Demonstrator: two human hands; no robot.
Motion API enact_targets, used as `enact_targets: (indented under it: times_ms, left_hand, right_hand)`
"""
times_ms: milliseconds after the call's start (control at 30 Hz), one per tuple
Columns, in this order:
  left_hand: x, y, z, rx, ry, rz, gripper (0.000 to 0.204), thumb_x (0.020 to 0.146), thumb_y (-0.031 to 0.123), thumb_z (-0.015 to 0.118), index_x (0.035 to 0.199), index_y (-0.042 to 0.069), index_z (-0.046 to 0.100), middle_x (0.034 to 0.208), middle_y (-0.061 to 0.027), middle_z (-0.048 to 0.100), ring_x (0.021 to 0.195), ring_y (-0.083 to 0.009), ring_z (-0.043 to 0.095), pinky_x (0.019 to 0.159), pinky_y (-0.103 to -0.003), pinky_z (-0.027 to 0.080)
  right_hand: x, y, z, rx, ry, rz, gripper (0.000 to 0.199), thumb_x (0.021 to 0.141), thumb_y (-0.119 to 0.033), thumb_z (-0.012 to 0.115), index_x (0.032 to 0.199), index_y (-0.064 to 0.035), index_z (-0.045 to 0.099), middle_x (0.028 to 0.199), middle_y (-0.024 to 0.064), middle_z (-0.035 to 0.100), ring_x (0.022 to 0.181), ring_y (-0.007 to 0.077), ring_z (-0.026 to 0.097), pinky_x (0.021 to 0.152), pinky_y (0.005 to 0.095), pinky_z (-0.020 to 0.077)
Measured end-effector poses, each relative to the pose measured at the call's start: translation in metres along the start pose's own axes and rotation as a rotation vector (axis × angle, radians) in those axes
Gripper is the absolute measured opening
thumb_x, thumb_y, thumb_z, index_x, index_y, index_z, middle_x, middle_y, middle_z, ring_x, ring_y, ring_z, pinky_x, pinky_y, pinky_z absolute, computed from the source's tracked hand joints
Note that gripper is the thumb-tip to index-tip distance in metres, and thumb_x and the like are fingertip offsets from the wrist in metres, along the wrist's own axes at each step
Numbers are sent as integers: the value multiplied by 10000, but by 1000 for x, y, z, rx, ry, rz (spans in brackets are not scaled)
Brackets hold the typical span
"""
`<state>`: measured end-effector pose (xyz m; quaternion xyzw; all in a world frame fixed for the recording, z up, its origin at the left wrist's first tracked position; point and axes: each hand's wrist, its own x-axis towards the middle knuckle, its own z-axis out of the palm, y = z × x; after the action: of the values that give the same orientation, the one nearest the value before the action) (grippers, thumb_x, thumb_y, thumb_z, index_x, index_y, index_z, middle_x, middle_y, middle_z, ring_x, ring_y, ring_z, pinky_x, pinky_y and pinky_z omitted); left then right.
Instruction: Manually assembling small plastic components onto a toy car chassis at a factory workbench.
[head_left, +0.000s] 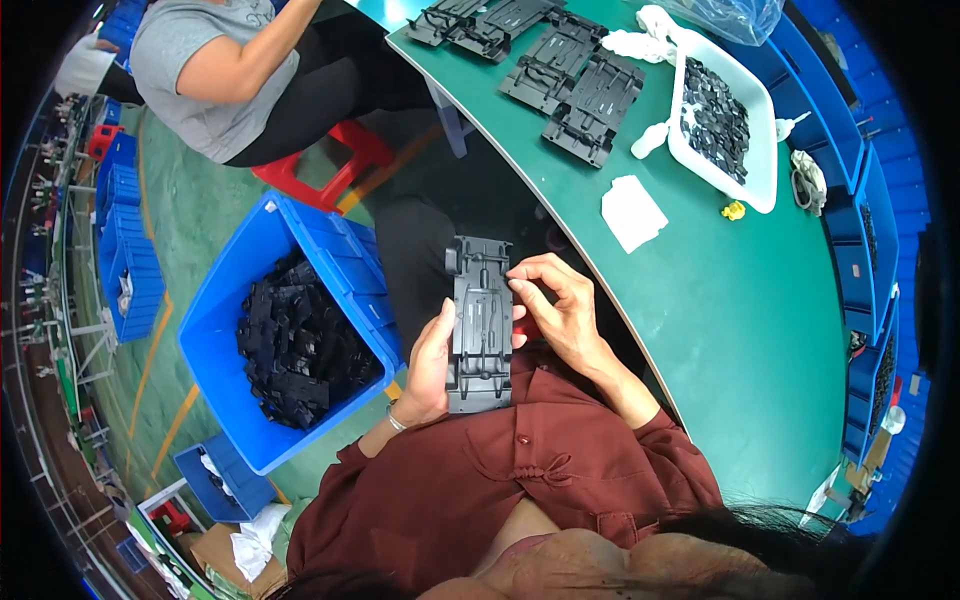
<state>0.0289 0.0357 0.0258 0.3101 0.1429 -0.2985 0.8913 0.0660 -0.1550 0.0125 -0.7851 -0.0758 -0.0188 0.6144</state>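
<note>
A black plastic toy-car chassis (482,330) is held upright over my lap, its ribbed side with moulded axle shapes showing. My left hand (432,365) grips it along its lower left edge, thumb on the near face and the other fingers mostly hidden behind. At the upper right edge, the thumb and forefinger of my right hand (565,310) are pinched together, touching the chassis. Anything between those fingertips is too small or hidden to tell. A bit of red shows behind the chassis near my right fingers.
Several similar chassis (597,105) lie on the green table (740,330). Beyond them stands a white tray (690,165) of small black parts, near a white bottle (650,140) and white paper (633,213). A blue bin (225,385) of black parts is left. Another person (215,75) sits beyond.
</note>
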Motion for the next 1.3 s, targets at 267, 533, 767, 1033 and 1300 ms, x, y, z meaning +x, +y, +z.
enact_targets:
  times_ms: [267, 533, 767, 1033, 1300]
  left_hand:
    - [0, -2, 1, 37, -13, -8, 628, 1105, 471, 222, 1479, 4, 412, 1319, -223, 612, 1078, -319, 691, 816, -388, 635]
    - [-2, -1, 7, 54, -6, 29, 592, 1119, 410, 245, 1391, -56, 488, 1260, -198, 653, 1030, -287, 709, 907, -361, 583]
    - [-3, -3, 7, 81, 7, 50, 584, 1122, 399, 242, 1364, -65, 500, 1225, -183, 659, 1016, -281, 712, 904, -358, 584]
    - [-2, -5, 6, 99, 2, 53, 566, 1122, 391, 258, 1347, -65, 508, 1214, -176, 658, 1006, -276, 714, 905, -351, 581]
    - [0, -5, 5, 108, -5, 51, 562, 1120, 397, 275, 1343, -61, 512, 1205, -170, 664, 991, -259, 715, 876, -333, 587]
  right_hand:
    - [1, -6, 1, -68, 7, -33, 65, 905, -17, 685, 958, 20, 678, 936, 106, 671, 779, 195, 666, 683, 289, 517]
    - [1, -4, 1, -93, 8, -86, 69, 879, 23, 686, 934, 22, 645, 917, 124, 666, 723, 210, 672, 625, 298, 526]
    - [1, -4, 1, -100, 11, -109, 79, 871, 33, 688, 936, 24, 644, 909, 126, 669, 707, 206, 673, 607, 299, 526]
    - [2, -5, -1, -138, -6, -124, 82, 867, 53, 687, 935, 36, 644, 903, 133, 670, 676, 193, 667, 559, 288, 517]
    - [3, -1, -2, -169, -7, -165, 102, 850, 59, 699, 935, 40, 645, 885, 142, 674, 681, 224, 676, 566, 306, 524]
